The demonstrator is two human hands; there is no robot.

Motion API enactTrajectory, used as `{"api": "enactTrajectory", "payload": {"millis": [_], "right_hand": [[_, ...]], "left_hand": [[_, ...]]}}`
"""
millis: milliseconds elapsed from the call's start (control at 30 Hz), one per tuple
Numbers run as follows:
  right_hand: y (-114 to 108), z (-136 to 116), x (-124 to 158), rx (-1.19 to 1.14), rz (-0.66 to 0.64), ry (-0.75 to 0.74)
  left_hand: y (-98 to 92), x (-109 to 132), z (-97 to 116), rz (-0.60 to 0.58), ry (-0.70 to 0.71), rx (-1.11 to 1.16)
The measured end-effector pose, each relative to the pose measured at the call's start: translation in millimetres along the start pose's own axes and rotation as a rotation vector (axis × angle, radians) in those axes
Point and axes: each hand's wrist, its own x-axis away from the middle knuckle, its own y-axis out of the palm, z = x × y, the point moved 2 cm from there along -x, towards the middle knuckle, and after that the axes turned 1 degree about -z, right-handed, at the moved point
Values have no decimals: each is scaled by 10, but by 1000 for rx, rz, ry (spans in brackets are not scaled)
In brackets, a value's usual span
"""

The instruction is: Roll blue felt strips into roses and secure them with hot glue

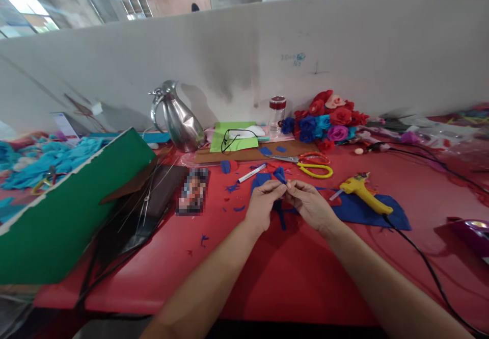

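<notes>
Between my two hands, a small piece of blue crepe paper (280, 174) is rolled or folded into a bud-like shape. My left hand (264, 201) pinches its lower left side with thumb and fingers. From the right, my right hand (307, 202) pinches the same piece, the fingertips of both hands almost meeting. A narrow blue strip (282, 220) hangs below the hands. Just behind are scissors (315, 165) with yellow and orange handles and a white marker (251, 173). To the right, a yellow hot glue gun (364, 194) lies on blue paper (397, 215).
A steel jug (183, 120), a glass jar (277, 117) and a heap of paper roses (332, 117) stand along the white partition (237, 63). At left are a green board (84, 211), a dark bag (133, 227) and a phone (192, 192). The glue gun's cord (424, 265) crosses the red table (305, 288).
</notes>
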Motion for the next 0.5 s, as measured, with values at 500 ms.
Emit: {"api": "enactTrajectory", "payload": {"millis": [500], "right_hand": [[50, -39, 15, 197, -66, -40]], "left_hand": [[-13, -23, 19, 17, -98, 146]]}}
